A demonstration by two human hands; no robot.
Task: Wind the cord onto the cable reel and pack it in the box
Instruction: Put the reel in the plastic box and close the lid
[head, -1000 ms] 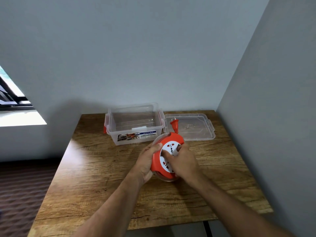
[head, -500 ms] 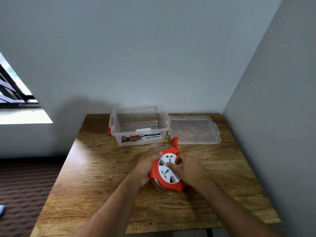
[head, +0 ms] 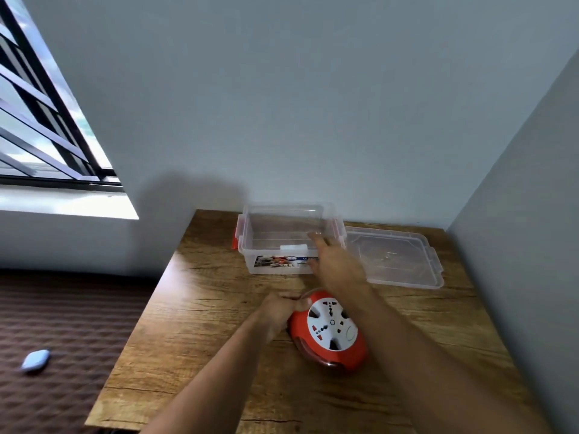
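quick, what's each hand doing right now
Left hand: grips the rim of the cable reel.
Right hand: open, holding nothing, fingers straight at the near wall of the box.

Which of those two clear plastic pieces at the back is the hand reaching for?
The deep clear box with red side latches and a label on its front. The right hand stretches over its front rim. The flat lid lies apart, to the right.

Wooden table (head: 200, 333) in grey-walled corner; barred window (head: 40, 126) left.
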